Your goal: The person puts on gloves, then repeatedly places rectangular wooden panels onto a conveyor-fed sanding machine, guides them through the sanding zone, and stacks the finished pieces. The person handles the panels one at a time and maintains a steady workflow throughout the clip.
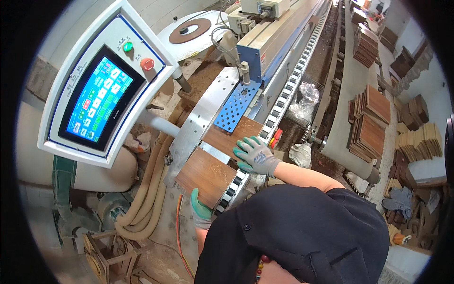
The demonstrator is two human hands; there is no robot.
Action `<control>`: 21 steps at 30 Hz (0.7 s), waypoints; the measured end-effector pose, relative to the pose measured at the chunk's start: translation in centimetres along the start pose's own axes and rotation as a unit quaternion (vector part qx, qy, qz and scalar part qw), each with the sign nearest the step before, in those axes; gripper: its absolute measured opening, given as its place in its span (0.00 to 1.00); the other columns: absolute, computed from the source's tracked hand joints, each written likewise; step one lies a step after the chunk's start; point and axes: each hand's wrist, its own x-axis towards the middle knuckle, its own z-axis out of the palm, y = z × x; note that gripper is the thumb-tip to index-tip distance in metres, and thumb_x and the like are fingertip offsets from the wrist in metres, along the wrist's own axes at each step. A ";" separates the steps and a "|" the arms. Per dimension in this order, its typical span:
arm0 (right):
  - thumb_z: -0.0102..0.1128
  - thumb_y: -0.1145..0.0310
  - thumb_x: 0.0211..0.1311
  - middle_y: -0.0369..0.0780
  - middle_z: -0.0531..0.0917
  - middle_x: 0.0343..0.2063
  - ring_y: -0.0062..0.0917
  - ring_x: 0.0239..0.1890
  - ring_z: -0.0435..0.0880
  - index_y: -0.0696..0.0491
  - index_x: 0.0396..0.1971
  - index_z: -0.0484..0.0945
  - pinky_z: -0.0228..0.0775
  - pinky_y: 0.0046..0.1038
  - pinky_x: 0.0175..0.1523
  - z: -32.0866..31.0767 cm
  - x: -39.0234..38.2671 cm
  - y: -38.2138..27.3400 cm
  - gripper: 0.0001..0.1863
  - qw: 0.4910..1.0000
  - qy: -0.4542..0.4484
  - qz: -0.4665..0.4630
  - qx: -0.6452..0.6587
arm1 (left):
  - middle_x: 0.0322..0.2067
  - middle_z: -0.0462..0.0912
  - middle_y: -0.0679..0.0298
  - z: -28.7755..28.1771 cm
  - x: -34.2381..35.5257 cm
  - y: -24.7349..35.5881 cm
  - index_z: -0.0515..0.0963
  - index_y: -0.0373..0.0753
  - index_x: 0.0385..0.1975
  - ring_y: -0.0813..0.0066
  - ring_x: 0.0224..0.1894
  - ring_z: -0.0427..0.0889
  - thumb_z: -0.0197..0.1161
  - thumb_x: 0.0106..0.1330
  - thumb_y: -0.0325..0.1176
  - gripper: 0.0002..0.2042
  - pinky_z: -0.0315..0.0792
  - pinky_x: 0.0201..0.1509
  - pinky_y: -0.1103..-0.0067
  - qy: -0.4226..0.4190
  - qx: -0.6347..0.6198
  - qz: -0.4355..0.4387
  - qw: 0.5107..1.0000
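Observation:
My left hand [201, 209], in a grey and green glove, grips the near brown wood-grain board [204, 173] at its lower left edge, its fingers partly hidden. My gloved right hand [255, 155] lies with fingers spread on the far board [231, 139], near its right side. That board reaches under a blue perforated plate [236, 106] on the machine's metal infeed table [182, 146]. Both boards lie beside a roller chain track [274, 116], with a pale metal strip showing between them.
A touchscreen control panel [101, 87] stands at upper left. Corrugated hoses [146, 208] and a wooden frame [111, 260] are below it. On the right, a conveyor belt [340, 118] carries stacks of boards [371, 132], with more panels [416, 144] beyond. A red-handled tool [275, 138] lies beside the track.

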 end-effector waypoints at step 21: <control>0.41 0.42 0.76 0.39 0.69 0.71 0.39 0.73 0.65 0.38 0.69 0.69 0.49 0.44 0.78 -2.4 1.5 10.1 0.29 0.983 -0.078 0.113 -0.124 | 0.66 0.71 0.56 -1.4 0.9 -0.6 0.62 0.41 0.71 0.57 0.64 0.74 0.54 0.71 0.54 0.34 0.72 0.66 0.61 0.036 -0.001 0.006 0.999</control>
